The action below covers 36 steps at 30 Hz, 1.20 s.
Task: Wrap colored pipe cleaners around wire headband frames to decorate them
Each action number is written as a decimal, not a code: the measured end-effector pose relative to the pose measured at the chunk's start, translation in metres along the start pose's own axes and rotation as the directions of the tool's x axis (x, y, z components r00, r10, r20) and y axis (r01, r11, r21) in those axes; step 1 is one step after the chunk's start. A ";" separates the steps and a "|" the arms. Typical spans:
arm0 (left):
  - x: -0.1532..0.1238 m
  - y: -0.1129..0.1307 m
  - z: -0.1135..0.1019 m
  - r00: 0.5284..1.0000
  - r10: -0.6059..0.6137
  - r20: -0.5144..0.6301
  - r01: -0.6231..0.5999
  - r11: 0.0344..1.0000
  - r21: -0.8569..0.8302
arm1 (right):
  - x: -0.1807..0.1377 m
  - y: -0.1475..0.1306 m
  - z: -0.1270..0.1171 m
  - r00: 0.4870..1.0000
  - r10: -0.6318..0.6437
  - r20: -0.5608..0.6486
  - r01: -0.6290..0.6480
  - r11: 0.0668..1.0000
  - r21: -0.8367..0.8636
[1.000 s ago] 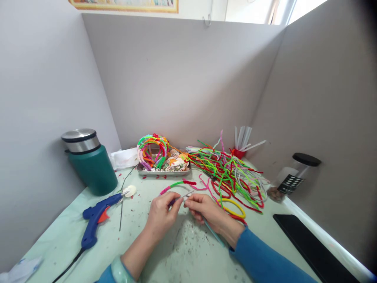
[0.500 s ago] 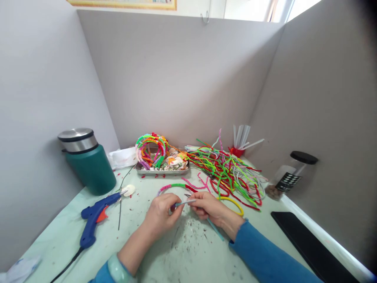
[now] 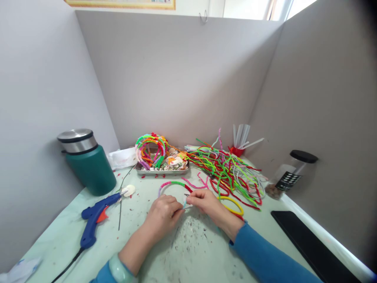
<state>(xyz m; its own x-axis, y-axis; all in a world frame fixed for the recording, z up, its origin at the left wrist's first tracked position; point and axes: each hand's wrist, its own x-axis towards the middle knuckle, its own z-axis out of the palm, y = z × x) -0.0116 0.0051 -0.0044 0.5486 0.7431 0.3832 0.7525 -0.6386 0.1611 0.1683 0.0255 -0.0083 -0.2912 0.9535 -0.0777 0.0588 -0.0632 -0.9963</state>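
A thin hoop [image 3: 174, 183] wrapped in purple, pink, green and red fuzzy pipe cleaner arches up between my hands, just above the table. My left hand [image 3: 163, 214] is turned back-up, its thumb and fingers pinched together at the near side of the hoop. A short bit of light-blue pipe cleaner [image 3: 185, 203] shows between the two sets of fingertips. Thumb and forefinger of my right hand [image 3: 207, 205] pinch at the hoop's right side, beside its red stretch, where a small dark tip pokes out. My fingers hide most of the light-blue strand.
A blue glue gun [image 3: 96, 218] and a green flask [image 3: 91, 169] stand left. Behind are a metal tray [image 3: 161, 172] with finished hoops and a heap of pipe cleaners [image 3: 226, 169]. A yellow ring [image 3: 232, 199], a jar [image 3: 291, 175] and a black slab [image 3: 309, 243] lie right.
My left hand has rolled back-up and the light-blue strand between my hands now shows only as a short piece. Its tail below my right hand has mostly gone from sight.
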 end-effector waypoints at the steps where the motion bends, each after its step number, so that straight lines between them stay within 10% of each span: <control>1: 0.000 0.000 0.000 1.000 -0.020 0.000 0.020 1.000 0.016 | -0.001 -0.001 0.002 0.997 -0.065 -0.034 0.062 0.995 -0.073; 7: -0.001 0.000 0.000 0.988 -0.142 -0.053 0.141 0.990 -0.022 | -0.015 -0.008 0.011 0.877 -0.481 0.025 0.441 0.782 -0.441; 14: 0.003 -0.003 -0.003 0.946 -0.278 -0.166 0.222 0.930 -0.294 | -0.019 -0.011 0.014 0.868 -0.495 0.046 0.438 0.717 -0.543; 28: 0.006 -0.001 -0.004 0.919 -0.372 -0.130 0.310 0.886 -0.344 | -0.008 -0.001 0.013 0.988 0.107 0.115 -0.092 0.987 -0.135; 36: 0.005 -0.006 -0.005 0.888 -0.389 -0.245 0.285 0.884 -0.370 | -0.014 -0.005 0.014 0.917 -0.399 -0.020 0.341 0.808 -0.481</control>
<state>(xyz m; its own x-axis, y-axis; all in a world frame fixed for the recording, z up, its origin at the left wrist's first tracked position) -0.0150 0.0117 0.0011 0.1056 0.8592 0.5006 0.6865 -0.4272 0.5885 0.1582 0.0085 -0.0027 -0.2717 0.9051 0.3270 0.4071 0.4160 -0.8132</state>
